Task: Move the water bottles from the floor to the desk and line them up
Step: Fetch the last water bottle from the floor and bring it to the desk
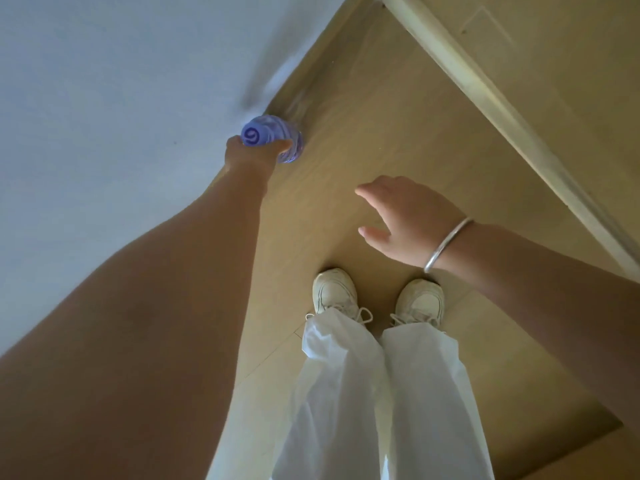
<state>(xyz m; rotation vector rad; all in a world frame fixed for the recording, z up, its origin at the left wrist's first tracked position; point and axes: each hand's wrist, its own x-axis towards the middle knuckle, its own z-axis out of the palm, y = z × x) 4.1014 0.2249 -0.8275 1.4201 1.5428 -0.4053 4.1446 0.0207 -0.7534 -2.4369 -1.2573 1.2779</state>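
Note:
My left hand (254, 154) grips a clear water bottle (273, 138) with a purple cap and label, seen from above near the edge of a pale blue-white surface (104, 81). The bottle is a little blurred. My right hand (403, 220), with a silver bangle on the wrist, hovers open over the wooden floor (381, 133) and holds nothing. Its fingers are spread and point left. No other bottle shows in this view.
My two white shoes (377, 299) and white trousers stand on the floor below the right hand. A pale wooden rail or frame edge (485, 98) runs diagonally at the upper right.

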